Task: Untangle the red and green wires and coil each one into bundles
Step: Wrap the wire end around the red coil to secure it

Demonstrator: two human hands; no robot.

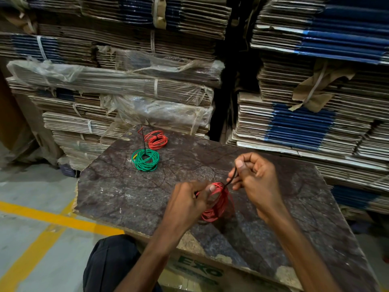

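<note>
My left hand [192,198] grips a coil of red wire [219,204] held upright just above the dark board [126,190]. My right hand [255,174] pinches a thin black tie [231,178] that runs down to the top of that coil. Farther back on the board lie a coiled green wire bundle [145,160] and a smaller coiled red bundle [156,140], each bound with a black tie whose end sticks up.
The board rests on a cardboard box printed with green letters [200,270]. Tall stacks of flattened cartons [130,85] rise behind and to the right [315,102]. Grey floor with yellow lines [52,218] lies to the left. My dark-clothed knee [111,262] is below.
</note>
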